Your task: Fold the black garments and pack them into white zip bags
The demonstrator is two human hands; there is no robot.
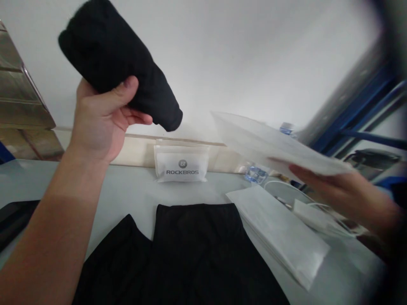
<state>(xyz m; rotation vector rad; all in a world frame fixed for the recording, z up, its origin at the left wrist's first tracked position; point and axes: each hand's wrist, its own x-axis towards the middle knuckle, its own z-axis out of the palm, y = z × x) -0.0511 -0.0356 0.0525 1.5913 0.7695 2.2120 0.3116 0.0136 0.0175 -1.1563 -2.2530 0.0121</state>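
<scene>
risk 1: my left hand (101, 114) holds the rolled black fabric bundle (117, 63) high over the bench, fingers wrapped round its lower half only. The free end sticks out past my thumb; I reckon it could unroll or slide out.
risk 2: my right hand (346, 192) carries a frosted white plastic pouch (270, 140) flat on top of extended fingers, blurred. It looks loosely supported, so it could tip off.
near bench: black garment (193, 254) spread flat at the front edge; stack of white pouches (280, 231) just to its right.
mid bench: pale grey bench (133, 195), white cable and charger (302, 203) under my right hand.
far: ROCKBROS-printed white pouch (181, 164) leaning on the wall, water bottle (256, 173) nearby.
room: white wall (238, 55), blue metal frame (356, 114) on the right.
</scene>
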